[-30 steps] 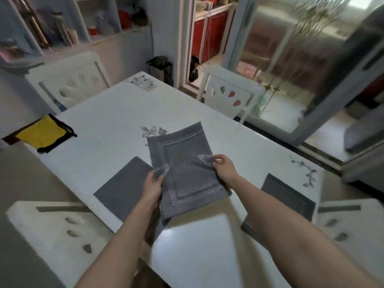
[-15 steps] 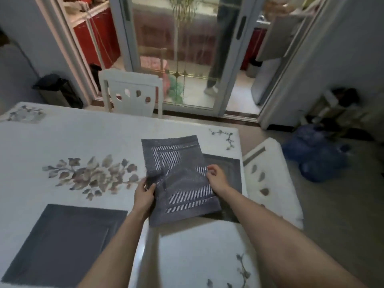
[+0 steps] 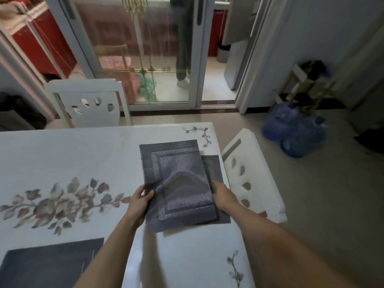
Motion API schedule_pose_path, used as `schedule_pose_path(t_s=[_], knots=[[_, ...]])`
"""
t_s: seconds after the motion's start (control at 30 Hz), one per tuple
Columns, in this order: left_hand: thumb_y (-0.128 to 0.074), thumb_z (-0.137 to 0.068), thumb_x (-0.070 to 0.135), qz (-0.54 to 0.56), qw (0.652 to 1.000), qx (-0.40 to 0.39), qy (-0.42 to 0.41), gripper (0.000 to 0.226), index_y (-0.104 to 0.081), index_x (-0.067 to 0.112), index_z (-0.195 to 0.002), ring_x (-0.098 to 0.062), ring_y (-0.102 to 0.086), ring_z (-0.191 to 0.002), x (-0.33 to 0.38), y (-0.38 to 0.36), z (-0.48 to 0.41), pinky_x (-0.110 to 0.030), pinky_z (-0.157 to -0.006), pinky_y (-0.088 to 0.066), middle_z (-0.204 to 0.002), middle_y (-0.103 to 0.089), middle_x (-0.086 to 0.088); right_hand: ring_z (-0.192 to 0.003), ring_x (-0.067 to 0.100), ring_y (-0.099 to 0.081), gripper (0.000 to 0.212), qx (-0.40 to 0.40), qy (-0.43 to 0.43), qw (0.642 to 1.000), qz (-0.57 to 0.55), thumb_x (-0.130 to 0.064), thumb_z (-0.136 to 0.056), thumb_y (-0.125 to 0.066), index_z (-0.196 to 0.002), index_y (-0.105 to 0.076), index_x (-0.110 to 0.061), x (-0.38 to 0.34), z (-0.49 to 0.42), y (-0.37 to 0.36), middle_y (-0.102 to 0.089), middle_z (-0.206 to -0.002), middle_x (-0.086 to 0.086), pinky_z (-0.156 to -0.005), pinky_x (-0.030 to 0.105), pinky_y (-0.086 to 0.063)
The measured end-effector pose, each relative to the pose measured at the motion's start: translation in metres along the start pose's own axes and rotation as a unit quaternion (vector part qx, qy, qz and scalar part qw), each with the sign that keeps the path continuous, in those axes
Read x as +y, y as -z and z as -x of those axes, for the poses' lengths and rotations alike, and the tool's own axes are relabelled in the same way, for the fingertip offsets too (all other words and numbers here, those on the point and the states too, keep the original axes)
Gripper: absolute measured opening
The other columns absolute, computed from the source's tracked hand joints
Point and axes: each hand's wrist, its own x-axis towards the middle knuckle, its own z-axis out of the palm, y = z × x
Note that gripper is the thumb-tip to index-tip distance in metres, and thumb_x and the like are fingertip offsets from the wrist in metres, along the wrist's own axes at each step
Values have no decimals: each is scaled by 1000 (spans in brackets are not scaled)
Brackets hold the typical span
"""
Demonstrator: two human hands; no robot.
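1. Held placemat (image 3: 176, 183): grey woven, with a paler striped frame pattern. It sits over the right end of the table (image 3: 62, 154), at the centre of the view, long side running 12 to 6 o'clock. The near edge is raised off the tabletop and casts a shadow toward 6 o'clock. Whether the far edge touches the table cannot be told.
2. Left hand (image 3: 138, 202): at 9 o'clock of the mat's near half. Thumb on top, fingers curled beneath the left edge, pinching it.
3. Right hand (image 3: 223, 197): at 3 o'clock of the same half, clasping the right edge. Fingertips hidden under the mat.
4. Second placemat (image 3: 214, 169): dark grey, flat on the table, partly covered by the held one and showing at its 3 and 5 o'clock.
5. Third placemat (image 3: 47, 267): dark grey, flat, at 8 o'clock of the view, cut by the frame.
6. Table: white, floral print at 9 o'clock.
7. Far chair (image 3: 87, 100): white, at 11 o'clock, behind the table.
8. Side chair (image 3: 253, 177): white, at 3 o'clock, just beside the table's right end.
9. Water bottles (image 3: 299, 129): blue, on the floor at 2 o'clock.
10. Sliding door (image 3: 145, 48): glass, at 12 o'clock, with a person's legs (image 3: 182, 48) behind it.
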Motion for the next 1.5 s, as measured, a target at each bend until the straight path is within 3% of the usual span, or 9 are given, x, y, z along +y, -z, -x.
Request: schedule_pose_path(t_s=[0.1, 0.17, 0.23, 0.4, 0.57, 0.9, 1.37, 1.43, 1.5], knots=[[-52, -94, 1, 2, 1000, -2, 15, 23, -60, 12, -112, -26, -67, -90, 3, 2, -5, -33, -71, -59, -107, -68, -15, -147, 34, -10, 80, -87, 6, 982, 169, -8, -90, -52, -154, -5, -22, 5, 0, -19, 7, -161, 12, -115, 43, -28], [-53, -93, 2, -4, 1000, 2, 27, 21, -61, 16, -107, -23, -68, -84, 3, 2, -9, -30, -65, -59, -103, -69, -14, -148, 35, 4, 80, -110, 12, 971, 211, -11, -93, -50, -154, 0, -18, 4, -4, -30, 20, -159, 10, -118, 44, -21], [-54, -93, 1, -7, 999, -1, 36, 21, -62, 15, -107, -22, -69, -83, 3, 2, -13, -30, -68, -59, -105, -69, -15, -147, 36, 8, 78, -124, 9, 963, 240, -14, -94, -49, -154, 1, -15, 4, -7, -39, 24, -158, 10, -119, 44, -18], [-52, -93, -1, 24, 997, -5, 67, 28, -57, 9, -118, -22, -70, -78, 3, 4, -18, -31, -63, -59, -101, -70, -15, -146, 36, 12, 83, -133, 8, 959, 250, -19, -93, -55, -154, 2, -19, 4, -12, -49, 24, -158, 9, -120, 46, -13], [-51, -93, -1, 55, 995, 6, 80, 27, -58, 12, -115, -25, -71, -75, 2, 5, -19, -34, -62, -59, -98, -71, -16, -145, 36, 17, 92, -128, 10, 968, 214, -42, -91, -58, -152, 10, -30, 7, -14, -55, 25, -157, 9, -118, 49, -8], [-51, -94, 0, 48, 995, 16, 85, 26, -58, 15, -113, -29, -70, -85, 2, 20, -22, -37, -67, -60, -104, -70, -16, -145, 32, 20, 94, -139, 5, 972, 192, -36, -91, -61, -152, 11, -33, 15, -14, -50, 28, -157, 5, -119, 49, -8], [-50, -94, -1, 42, 996, 7, 76, 24, -59, 13, -112, -24, -71, -79, 5, 21, -18, -33, -64, -60, -100, -71, -15, -146, 32, 20, 94, -136, 15, 971, 196, -37, -91, -61, -151, 12, -34, 20, -13, -49, 29, -156, 4, -119, 48, -11], [-50, -94, -1, 40, 996, 6, 76, 24, -59, 13, -112, -24, -71, -79, 5, 21, -18, -33, -65, -60, -100, -71, -15, -147, 32, 16, 90, -131, 20, 971, 200, -36, -92, -59, -153, 7, -31, 18, -13, -46, 25, -157, 5, -119, 46, -12], [-51, -94, 0, 36, 997, 6, 74, 25, -59, 13, -113, -24, -71, -80, 5, 21, -18, -33, -66, -60, -102, -71, -15, -149, 29, 1, 74, -84, 38, 986, 136, -29, -96, -54, -154, -9, -25, 12, -14, -42, 7, -162, 5, -118, 41, -18]])
